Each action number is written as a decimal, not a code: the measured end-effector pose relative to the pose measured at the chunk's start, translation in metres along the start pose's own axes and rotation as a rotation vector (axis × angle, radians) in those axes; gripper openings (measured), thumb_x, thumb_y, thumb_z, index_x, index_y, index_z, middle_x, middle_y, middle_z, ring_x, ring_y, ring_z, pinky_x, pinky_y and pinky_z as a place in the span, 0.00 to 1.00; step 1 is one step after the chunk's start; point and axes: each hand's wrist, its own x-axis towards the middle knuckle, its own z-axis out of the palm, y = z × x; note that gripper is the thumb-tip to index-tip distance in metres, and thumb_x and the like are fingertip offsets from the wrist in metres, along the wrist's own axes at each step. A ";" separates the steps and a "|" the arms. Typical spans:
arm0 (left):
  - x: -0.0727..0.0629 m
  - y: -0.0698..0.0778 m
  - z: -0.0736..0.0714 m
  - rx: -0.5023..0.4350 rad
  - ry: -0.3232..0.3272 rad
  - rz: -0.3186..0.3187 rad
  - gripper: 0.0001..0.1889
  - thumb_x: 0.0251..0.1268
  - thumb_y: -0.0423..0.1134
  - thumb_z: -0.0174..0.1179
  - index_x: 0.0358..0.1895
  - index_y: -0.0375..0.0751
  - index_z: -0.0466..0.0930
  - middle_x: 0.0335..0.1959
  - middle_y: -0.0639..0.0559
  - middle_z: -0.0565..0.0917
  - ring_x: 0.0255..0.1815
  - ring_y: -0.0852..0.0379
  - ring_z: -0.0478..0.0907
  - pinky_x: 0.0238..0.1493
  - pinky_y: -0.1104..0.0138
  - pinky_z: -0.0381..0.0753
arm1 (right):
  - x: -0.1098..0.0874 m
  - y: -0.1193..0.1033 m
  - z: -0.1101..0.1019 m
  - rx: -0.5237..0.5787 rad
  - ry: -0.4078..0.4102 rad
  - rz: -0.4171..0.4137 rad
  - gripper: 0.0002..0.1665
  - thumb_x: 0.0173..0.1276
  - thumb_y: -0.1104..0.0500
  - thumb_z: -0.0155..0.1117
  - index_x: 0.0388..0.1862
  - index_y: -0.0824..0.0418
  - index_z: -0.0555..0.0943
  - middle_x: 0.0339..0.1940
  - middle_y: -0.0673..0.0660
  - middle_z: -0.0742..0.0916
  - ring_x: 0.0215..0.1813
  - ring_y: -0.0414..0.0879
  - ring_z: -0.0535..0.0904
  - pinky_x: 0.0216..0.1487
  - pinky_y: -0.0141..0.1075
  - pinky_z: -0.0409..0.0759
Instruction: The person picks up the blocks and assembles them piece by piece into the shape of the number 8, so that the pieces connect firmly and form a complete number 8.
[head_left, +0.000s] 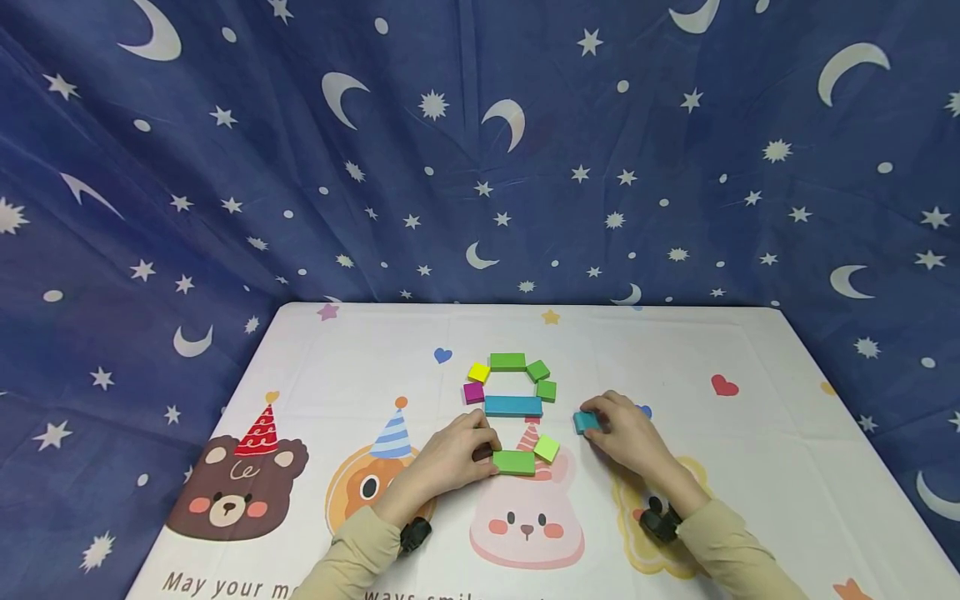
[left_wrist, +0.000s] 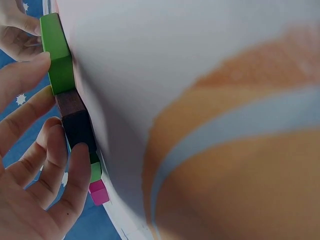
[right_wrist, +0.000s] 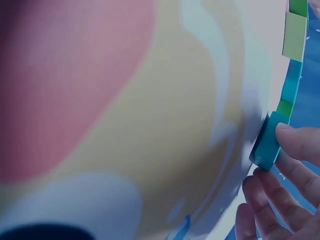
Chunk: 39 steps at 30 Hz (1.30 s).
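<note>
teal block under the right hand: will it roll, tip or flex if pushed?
The teal block looks flat-sided and low, so it should slide, not roll or tip. It keeps crisp edges under the right hand, so probably stiff. It is small, so likely light; the tablecloth may drag a little.

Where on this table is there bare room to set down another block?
The tablecloth lies bare right of the right hand, and past the green block toward the backdrop. It is crowded around the blue bar and left hand.
</note>
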 end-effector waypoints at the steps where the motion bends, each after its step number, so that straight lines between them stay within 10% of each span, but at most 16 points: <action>1: 0.000 0.000 0.000 0.000 0.000 0.000 0.08 0.52 0.44 0.71 0.36 0.52 0.84 0.35 0.56 0.73 0.34 0.64 0.64 0.30 0.75 0.62 | 0.000 -0.001 0.000 0.007 -0.002 -0.001 0.19 0.55 0.61 0.73 0.47 0.59 0.83 0.40 0.54 0.82 0.42 0.47 0.77 0.45 0.44 0.79; 39: 0.001 0.000 0.000 -0.004 0.001 0.000 0.08 0.53 0.44 0.70 0.36 0.51 0.84 0.35 0.56 0.73 0.34 0.64 0.64 0.30 0.75 0.62 | 0.011 -0.023 0.016 0.115 -0.037 -0.007 0.21 0.54 0.65 0.72 0.48 0.57 0.80 0.42 0.54 0.84 0.43 0.46 0.77 0.46 0.41 0.77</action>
